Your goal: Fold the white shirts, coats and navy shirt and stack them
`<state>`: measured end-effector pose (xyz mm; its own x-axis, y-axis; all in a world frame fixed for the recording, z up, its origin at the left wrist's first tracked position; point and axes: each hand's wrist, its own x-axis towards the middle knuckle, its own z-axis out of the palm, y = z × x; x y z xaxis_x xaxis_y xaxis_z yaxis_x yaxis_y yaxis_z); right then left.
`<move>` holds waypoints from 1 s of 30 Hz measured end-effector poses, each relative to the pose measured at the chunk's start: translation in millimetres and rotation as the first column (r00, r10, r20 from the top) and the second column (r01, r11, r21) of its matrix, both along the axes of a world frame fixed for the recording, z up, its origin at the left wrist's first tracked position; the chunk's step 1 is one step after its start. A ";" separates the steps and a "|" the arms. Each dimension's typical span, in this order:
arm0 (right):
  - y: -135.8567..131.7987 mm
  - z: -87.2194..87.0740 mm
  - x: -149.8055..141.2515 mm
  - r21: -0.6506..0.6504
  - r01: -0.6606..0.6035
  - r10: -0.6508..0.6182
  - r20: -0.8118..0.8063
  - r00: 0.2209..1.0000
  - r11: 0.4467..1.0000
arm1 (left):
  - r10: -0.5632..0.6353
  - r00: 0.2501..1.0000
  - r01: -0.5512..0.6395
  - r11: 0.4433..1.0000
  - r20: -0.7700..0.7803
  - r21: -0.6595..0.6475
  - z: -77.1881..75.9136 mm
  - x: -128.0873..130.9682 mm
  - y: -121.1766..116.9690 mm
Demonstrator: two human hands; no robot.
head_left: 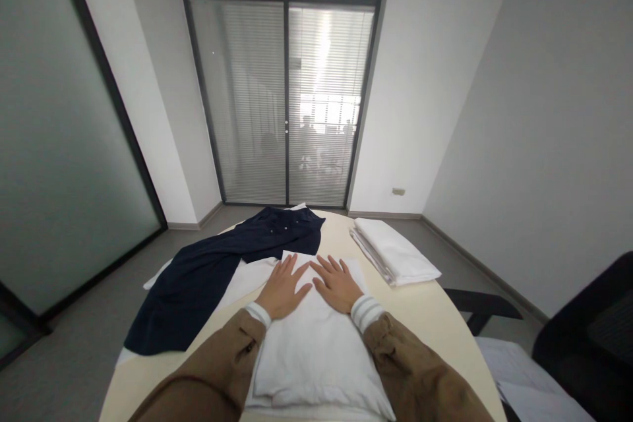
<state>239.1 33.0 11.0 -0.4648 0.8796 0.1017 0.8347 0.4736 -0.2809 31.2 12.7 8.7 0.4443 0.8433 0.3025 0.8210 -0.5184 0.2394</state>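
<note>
A folded white cloth garment (316,356) lies flat on the table in front of me, its near end closest to my body. On its far part my left hand (284,287) rests palm down with the fingers spread. My right hand (337,283) lies flat beside it, thumb toward the left hand, fingers stretched away from me. Neither hand grips anything. To the left is a dark navy garment (198,283), spread out with white fabric (247,280) showing beneath it.
A folded white cloth stack (395,252) sits at the table's right side. The pale rounded table (435,336) has a black chair (593,323) to its right, with white papers or cloth (529,376) near it. Glass doors with blinds (284,99) stand beyond.
</note>
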 end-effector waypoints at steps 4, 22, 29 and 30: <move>8.7 -5.6 19.2 -0.021 0.158 -0.158 0.004 0.987 0.987 | 0.111 0.992 -0.111 0.994 -0.057 -0.003 -19.1 -1.6 10.6; 33.4 -45.7 70.2 -0.057 0.424 -0.353 -0.662 0.662 0.904 | 0.359 0.897 -0.376 0.927 0.259 0.017 -24.3 -16.7 9.4; 47.3 -40.9 80.1 -0.272 0.296 -0.363 -0.875 0.319 0.916 | 0.425 0.875 -0.422 0.904 0.232 -0.064 -21.9 -15.0 7.0; 47.0 -39.3 81.0 -0.296 0.262 -0.371 -0.875 0.310 0.918 | 0.418 0.871 -0.413 0.908 0.257 -0.076 -22.5 -15.4 7.8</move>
